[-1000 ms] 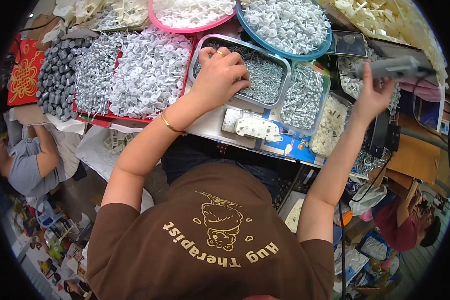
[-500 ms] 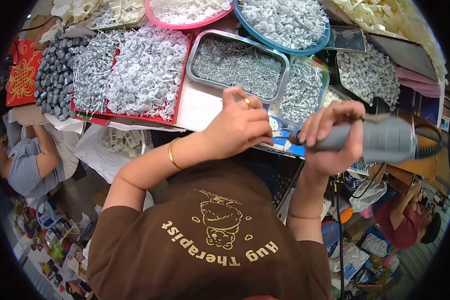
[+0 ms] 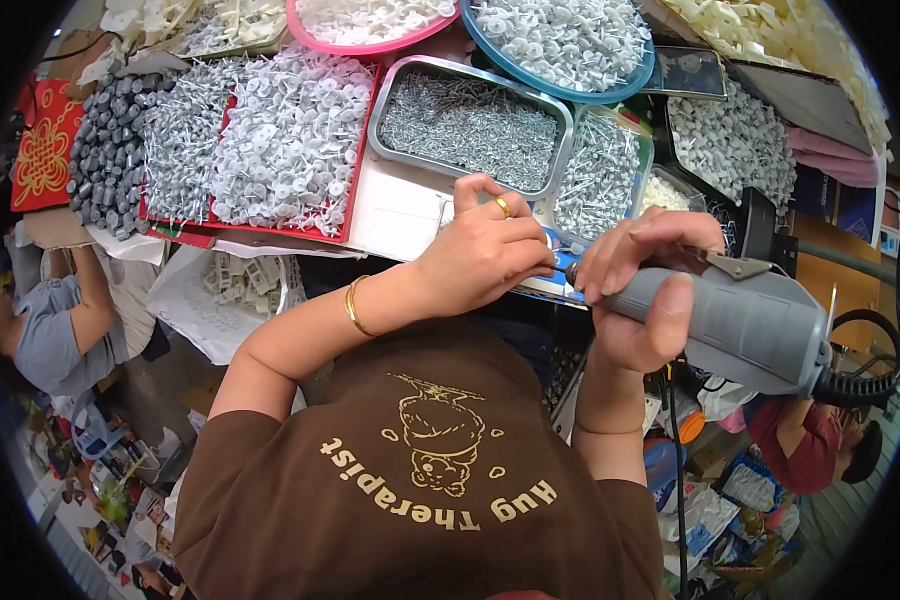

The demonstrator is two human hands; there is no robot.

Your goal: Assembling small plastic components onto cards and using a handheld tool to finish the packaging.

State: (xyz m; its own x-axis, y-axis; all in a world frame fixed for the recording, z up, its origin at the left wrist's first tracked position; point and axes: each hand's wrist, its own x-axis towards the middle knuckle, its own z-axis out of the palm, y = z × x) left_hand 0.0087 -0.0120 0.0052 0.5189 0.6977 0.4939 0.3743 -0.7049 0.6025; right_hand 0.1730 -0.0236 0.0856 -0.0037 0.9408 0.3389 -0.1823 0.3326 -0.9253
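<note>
Above trays of small metal parts, my right hand (image 3: 635, 290) grips a grey power tool (image 3: 730, 320) while my left hand (image 3: 485, 250) pinches closed at its tip, on something I cannot make out; a slip could nick fingers.

Head-worn fisheye, downward, close over hands (image 3: 570, 270)

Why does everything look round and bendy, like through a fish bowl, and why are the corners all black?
In the head view a very wide lens bends straight edges, so the metal tray curves and the corners fall outside the lens's round picture. The light is even and soft, with no harsh glare. The left hand and the right hand gripping the grey power tool look sharp; things near the rim look squashed.
</note>
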